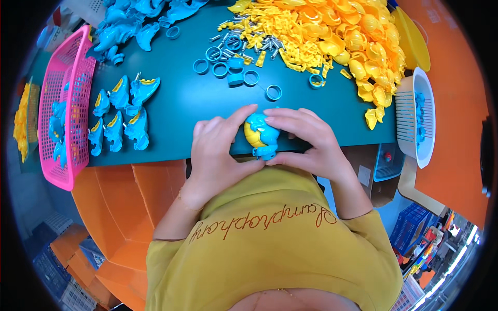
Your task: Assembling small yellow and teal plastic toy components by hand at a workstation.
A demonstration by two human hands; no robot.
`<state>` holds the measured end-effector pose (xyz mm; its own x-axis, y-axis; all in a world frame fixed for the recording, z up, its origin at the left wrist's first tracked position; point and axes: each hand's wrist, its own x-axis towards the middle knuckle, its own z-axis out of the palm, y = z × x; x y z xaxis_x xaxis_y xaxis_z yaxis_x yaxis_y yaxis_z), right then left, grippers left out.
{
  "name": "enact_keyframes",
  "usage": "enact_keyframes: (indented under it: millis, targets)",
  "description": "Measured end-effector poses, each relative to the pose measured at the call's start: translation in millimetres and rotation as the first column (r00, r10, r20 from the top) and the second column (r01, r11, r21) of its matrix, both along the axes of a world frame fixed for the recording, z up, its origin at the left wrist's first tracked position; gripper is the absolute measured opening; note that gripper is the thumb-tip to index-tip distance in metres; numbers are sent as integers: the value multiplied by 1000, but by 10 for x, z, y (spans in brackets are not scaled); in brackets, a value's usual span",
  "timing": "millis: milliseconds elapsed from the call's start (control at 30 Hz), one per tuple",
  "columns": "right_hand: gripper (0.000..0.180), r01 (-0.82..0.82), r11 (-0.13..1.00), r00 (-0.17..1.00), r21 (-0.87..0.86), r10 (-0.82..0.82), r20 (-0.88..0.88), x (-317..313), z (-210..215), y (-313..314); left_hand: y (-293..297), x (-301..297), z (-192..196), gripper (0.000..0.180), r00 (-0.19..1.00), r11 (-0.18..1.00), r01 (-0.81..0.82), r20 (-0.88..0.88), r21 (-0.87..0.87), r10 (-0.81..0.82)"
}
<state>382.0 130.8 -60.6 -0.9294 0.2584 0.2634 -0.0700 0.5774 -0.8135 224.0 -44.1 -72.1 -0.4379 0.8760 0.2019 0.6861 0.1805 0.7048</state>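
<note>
Both hands meet at the near edge of a dark teal surface [197, 98]. The left hand [215, 150] and the right hand [306, 140] together clasp a small blue and yellow plastic toy [261, 135], each grip closed on it: the left thumb lies over its top, the right fingers curl over it from the other side. The toy sits just above the surface edge, in front of the person's yellow shirt [275, 243].

On the surface, to the left, a cluster of finished blue toy figures with yellow parts [122, 111] lies in loose rows, just beside a pink mesh basket [70, 103] that holds more blue pieces. At the far left lies a pile of blue shell halves [135, 20]. In the middle far part are scattered blue rings [231, 65] and small metal springs or pins [249, 39], touching the edge of a large heap of yellow shell parts [342, 41] that spreads toward the right. One ring [274, 92] lies alone, near the hands.

At the right edge a white slotted basket [415, 119] holds a few blue pieces. Behind it stands a yellow lid or dish [412, 36], against an orange panel [456, 103]. Below the surface, orange crates [124, 207] and blue crates [412, 228] stand on the floor.
</note>
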Motion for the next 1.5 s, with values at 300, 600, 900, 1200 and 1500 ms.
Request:
enact_keyframes:
  millis: [300,600,900,1200,1500]
  targets:
    - [70,-2,999,995,51,-4,104,27,105,-51,-22,-15,-14,91,1000,1000,2,-8,25,-2]
    - [72,-28,988,989,155,5,147,-3,100,-31,-3,-6,-46,91,999,999,-14,-31,48,15]
    - [80,131,927,989,350,-148,23,-10,-27,-292,31,43,-85,89,996,992,-60,-55,114,67]
    - [75,86,810,989,-580,-140,-49,110,-180,-358,-68,27,-55,86,883,947,-186,467,261,44]
    - [76,-11,940,996,-342,42,82,105,-19,-90,-126,-45,65,65,801,990,17,590,143,-99]
